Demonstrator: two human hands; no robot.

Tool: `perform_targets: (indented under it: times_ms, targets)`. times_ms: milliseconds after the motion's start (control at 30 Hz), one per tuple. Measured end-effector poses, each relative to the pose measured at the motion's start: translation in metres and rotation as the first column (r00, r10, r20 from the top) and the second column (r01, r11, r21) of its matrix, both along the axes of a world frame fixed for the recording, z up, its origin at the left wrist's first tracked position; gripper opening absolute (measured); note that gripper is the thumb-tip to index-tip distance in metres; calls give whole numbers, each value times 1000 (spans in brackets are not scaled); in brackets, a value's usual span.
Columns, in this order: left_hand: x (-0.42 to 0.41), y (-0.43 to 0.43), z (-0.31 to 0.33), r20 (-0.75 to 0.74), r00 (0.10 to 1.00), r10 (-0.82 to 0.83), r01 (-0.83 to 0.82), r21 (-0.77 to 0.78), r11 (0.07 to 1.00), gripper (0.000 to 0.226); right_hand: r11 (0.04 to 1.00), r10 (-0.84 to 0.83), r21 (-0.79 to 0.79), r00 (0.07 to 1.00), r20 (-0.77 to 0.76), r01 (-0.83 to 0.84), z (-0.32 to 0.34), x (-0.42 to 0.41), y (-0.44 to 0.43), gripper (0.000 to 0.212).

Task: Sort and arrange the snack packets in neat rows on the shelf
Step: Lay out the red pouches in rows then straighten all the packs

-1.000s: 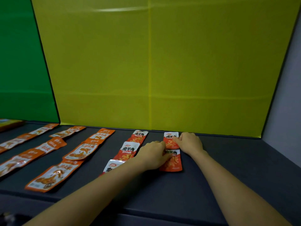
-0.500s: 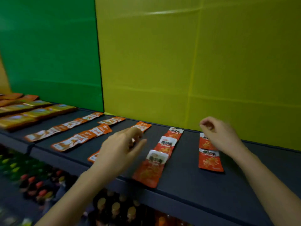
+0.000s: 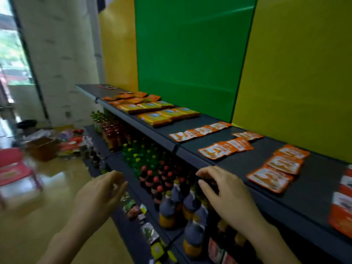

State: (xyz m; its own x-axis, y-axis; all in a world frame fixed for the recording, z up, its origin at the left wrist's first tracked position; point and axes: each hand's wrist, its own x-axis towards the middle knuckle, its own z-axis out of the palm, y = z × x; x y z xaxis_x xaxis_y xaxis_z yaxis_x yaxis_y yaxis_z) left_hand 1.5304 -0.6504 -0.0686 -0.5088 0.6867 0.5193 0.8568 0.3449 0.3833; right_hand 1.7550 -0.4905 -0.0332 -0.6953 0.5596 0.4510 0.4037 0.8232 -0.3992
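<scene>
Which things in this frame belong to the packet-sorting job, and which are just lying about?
Job: top shelf; orange packets in rows; yellow packets further along; red-and-white packets at the right edge; left hand and right hand, both empty.
Lying about: bottles on the lower shelves; small sachets on a lower shelf; red chair; cardboard box on the floor.

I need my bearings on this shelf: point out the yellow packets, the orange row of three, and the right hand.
yellow packets (image 3: 168, 114): head view, on the middle packet of the nearer yellow row.
orange row of three (image 3: 284, 164): head view, on its middle packet.
right hand (image 3: 228, 199): head view, on the back of the hand.
</scene>
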Motion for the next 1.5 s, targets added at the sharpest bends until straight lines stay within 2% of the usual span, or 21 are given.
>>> perform_targets:
  times_ms: [133,300,367,533,700,867,967,1267,1500]
  targets:
    - [-60,-61,-30,41,975,219,-218,-26,976,8,992,107,-82,991,85,-100,-38,-90,-27,23]
    - [-114,-117,-55,-19,921,388,-389,-45,920,4,979,178,-114,979,102,-166,-71,-180,-43,26]
    - [-132,-127,-60,-49,901,430,-433,-103,895,11,977,187,-122,978,98,-174,-81,-208,-42,25]
    - [-176,-128,-77,-116,881,458,-472,-208,856,7,971,219,-124,968,125,-204,-102,-269,-31,23]
    - [-234,-113,-96,-10,837,547,-536,-217,816,8,955,247,-206,956,160,-212,-125,-342,-7,22]
    - [-308,-87,-89,23,787,617,-582,-303,754,10,946,285,-208,942,177,-248,-130,-432,38,24]
    - [-351,-72,-82,34,748,663,-625,-299,721,14,935,322,-202,935,147,-291,-127,-491,60,23]
    - [-465,-53,-95,125,649,750,-671,-369,642,11,889,441,-224,880,177,-400,-138,-639,82,20]
    - [-596,-53,-112,94,654,750,-676,-372,636,10,869,481,-251,846,231,-426,-147,-771,71,23]
